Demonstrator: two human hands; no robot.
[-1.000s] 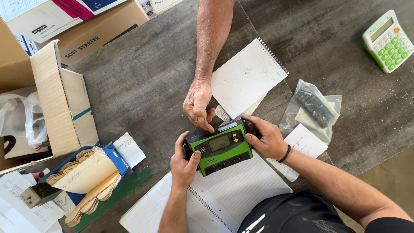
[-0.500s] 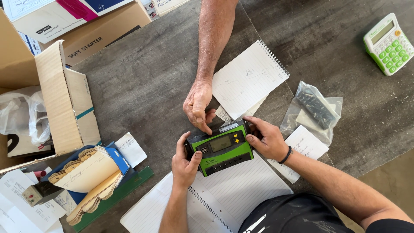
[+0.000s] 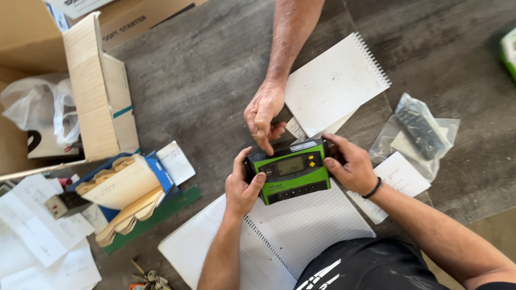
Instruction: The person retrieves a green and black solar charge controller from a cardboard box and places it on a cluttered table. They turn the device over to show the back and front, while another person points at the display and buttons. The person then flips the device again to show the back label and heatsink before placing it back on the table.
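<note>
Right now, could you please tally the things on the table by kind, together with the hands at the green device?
Green and black devices: 1
Spiral notebooks: 2
Cardboard boxes: 1
Clear plastic bags: 2
Own hands gripping the device, left hand and right hand: 2
Other person's hand touching it: 1
Total: 9
</note>
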